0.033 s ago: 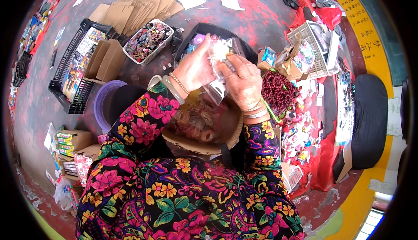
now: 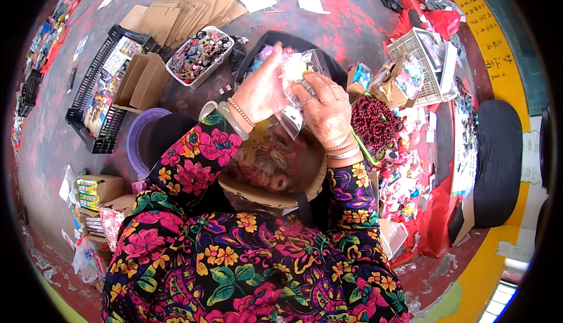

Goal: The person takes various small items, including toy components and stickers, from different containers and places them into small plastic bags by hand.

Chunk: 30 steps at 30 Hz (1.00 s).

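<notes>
My right hand [image 2: 326,103] pinches a small clear plastic bag [image 2: 291,119] between thumb and fingers. Something white with a small yellow part shows inside the bag. Stretched out and pointing away from me, my left hand [image 2: 259,91] lies along the bag's left side, its palm turned toward it. Below both hands, a tan-rimmed container [image 2: 318,177] sits close to my body and holds several packets and pale pink pieces. Just beyond my hands stands a black tub [image 2: 332,67] with shiny plastic-wrapped things in it, partly hidden by my hands.
To the left are a white basket [image 2: 225,57] of hair ties, an open cardboard box [image 2: 141,82], a black crate [image 2: 104,140] and a purple tub [image 2: 134,141]. Dark red beads [image 2: 375,125] lie right of my hand, near a beige crate [image 2: 431,93]. Flattened cardboard [image 2: 190,9] lies farther off.
The plastic bag and the fingers of my right hand have shifted very slightly. My left hand stays nearly in the same place.
</notes>
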Each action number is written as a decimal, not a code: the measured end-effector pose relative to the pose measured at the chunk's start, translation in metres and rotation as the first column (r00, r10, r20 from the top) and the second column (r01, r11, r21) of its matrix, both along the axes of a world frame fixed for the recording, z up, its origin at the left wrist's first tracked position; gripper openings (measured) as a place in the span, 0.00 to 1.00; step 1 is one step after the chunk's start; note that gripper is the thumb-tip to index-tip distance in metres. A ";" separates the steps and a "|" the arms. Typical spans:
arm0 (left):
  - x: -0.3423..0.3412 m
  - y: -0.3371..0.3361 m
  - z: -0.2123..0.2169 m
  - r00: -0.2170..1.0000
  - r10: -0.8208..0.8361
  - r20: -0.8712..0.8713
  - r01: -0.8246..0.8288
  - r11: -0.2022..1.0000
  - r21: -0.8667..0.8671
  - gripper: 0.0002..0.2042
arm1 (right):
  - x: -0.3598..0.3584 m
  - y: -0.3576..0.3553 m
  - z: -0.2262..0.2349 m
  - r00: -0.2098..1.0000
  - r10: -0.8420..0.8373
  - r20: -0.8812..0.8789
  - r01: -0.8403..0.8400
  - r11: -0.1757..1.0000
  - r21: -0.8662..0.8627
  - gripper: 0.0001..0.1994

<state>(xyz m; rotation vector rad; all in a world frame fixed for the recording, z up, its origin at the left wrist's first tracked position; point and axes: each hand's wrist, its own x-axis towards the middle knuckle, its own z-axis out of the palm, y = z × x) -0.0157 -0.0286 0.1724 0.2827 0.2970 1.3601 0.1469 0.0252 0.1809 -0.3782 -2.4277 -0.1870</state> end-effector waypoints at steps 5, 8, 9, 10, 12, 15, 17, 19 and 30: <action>0.000 -0.003 -0.017 0.989 0.122 -0.083 -0.118 0.992 0.052 0.18 | -0.004 0.000 0.008 0.999 0.039 -0.003 -0.039 0.995 -0.095 0.16; -0.003 -0.004 -0.020 0.967 0.178 -0.183 -0.188 0.981 -0.036 0.14 | -0.001 0.002 0.012 0.998 0.063 0.015 -0.058 0.975 -0.213 0.19; -0.004 -0.004 -0.020 0.964 0.192 -0.186 -0.198 0.980 -0.009 0.14 | 0.004 0.008 0.012 0.999 0.040 0.017 -0.033 0.961 -0.273 0.21; -0.005 -0.004 -0.018 0.960 0.207 -0.189 -0.207 0.978 0.020 0.15 | 0.011 0.015 0.012 1.000 0.017 0.021 -0.009 0.943 -0.331 0.22; 0.001 -0.002 -0.013 0.894 0.337 -0.294 -0.341 0.939 0.038 0.14 | 0.030 0.032 -0.002 0.970 -0.218 -0.104 0.126 0.825 -0.551 0.22; 0.008 -0.002 -0.022 0.822 0.357 -0.444 -0.331 0.933 0.139 0.14 | 0.027 0.022 0.014 0.810 -0.353 -0.469 -0.282 0.466 -0.839 0.21; 0.017 -0.003 -0.021 0.916 0.210 -0.341 -0.195 0.978 0.079 0.15 | 0.013 0.010 0.017 0.820 -0.223 -0.527 -0.238 0.704 -0.669 0.21; 0.036 -0.007 -0.023 0.921 0.249 -0.298 -0.209 0.965 0.160 0.15 | -0.008 -0.002 0.009 0.938 -0.128 -0.321 -0.052 0.866 -0.497 0.19; 0.028 -0.015 -0.019 0.895 0.171 -0.412 -0.087 0.973 0.215 0.15 | 0.011 0.045 -0.023 0.912 -0.335 -0.238 -0.087 0.409 -0.909 0.17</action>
